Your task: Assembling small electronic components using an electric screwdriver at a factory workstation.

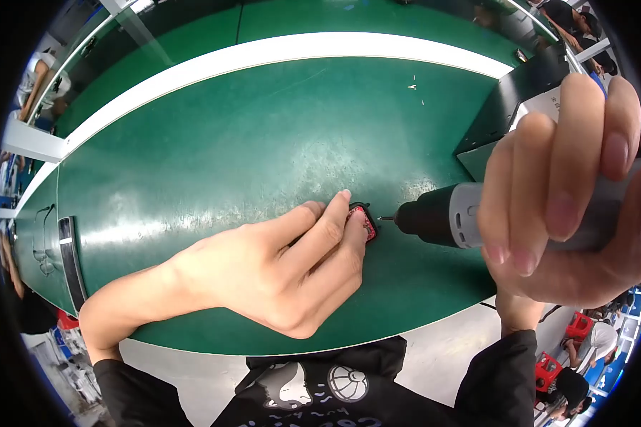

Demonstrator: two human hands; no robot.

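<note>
Red-black part (369, 225) under fingertips (344, 196) of left grip (288, 267), closed on it; right grip (564, 192) wrapped round screwdriver (429, 215).

The black top (381, 388), with plain black sleeves (137, 393), bears a white cartoon print (288, 386).

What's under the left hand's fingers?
Part of a small red-and-black piece shows past the fingers of the left hand, over the green tabletop. The piece's covered portion and anything else beneath the hand cannot be seen.
</note>
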